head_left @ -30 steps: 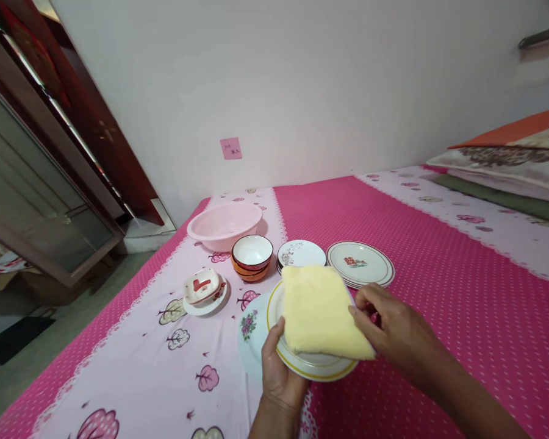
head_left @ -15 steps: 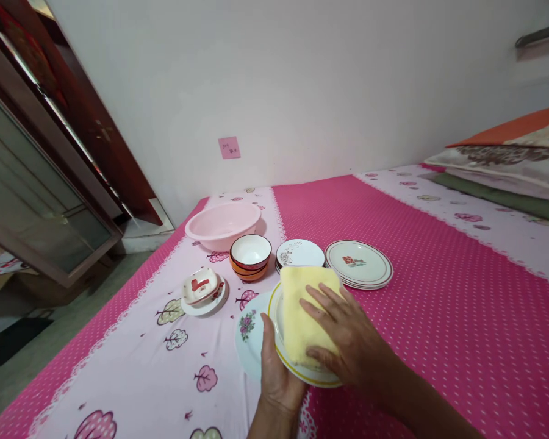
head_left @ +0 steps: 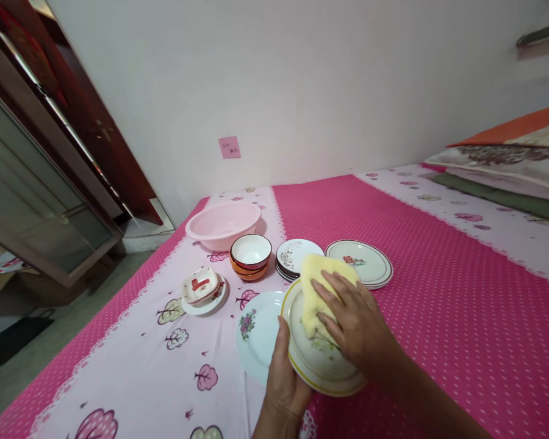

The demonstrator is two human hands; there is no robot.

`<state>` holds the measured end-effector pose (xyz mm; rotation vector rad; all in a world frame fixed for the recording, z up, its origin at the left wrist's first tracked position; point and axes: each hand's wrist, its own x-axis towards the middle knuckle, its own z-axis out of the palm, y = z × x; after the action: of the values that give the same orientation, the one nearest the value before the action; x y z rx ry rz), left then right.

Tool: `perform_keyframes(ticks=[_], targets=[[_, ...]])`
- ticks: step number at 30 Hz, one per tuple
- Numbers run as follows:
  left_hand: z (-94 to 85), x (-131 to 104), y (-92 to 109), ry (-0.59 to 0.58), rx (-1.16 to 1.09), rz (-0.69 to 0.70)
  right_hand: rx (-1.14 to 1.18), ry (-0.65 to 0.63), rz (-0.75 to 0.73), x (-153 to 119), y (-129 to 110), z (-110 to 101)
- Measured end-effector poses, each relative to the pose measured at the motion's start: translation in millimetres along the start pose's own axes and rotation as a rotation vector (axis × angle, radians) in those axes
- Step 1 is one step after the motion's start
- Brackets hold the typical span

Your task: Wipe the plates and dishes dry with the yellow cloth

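Your right hand (head_left: 357,323) has bunched the yellow cloth (head_left: 318,289) and pushed it up the gold-rimmed plate (head_left: 318,366); left hand (head_left: 286,381) fingers grip its near rim.

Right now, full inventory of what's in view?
yellow-rimmed plate: 1, white, held above the cloth's near edge
yellow cloth: 1, on that plate
floral plate: 1, white, left of it
red-print plates: short stack, white, behind
small plates: stack, white, left of those
bowls: stack, orange outside, white inside
basin: 1, pink, far left
small dish: 1, red-white, on a saucer
pink note: 1, on wall
pillows: stack, far right
left hand: grips the plate's rim
right hand: presses the cloth
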<state>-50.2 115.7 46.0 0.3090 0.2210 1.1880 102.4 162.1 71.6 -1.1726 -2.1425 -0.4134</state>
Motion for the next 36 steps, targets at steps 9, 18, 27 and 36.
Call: perform_keyframes(ticks=[9,18,27,36], targets=[[-14.1,5,28,0.027,-0.023,0.192,0.086,-0.243,0.094,-21,1,2],[-13.1,-2,25,0.131,-0.06,-0.038,0.152,-0.338,-0.057,-33,-67,-10],[-3.8,-5,31,0.108,-0.05,-0.146,0.527,-0.552,-0.241,-11,-57,-34],[-14.7,8,40,0.189,-0.06,0.342,0.352,-0.239,-0.202,-31,12,-46]])
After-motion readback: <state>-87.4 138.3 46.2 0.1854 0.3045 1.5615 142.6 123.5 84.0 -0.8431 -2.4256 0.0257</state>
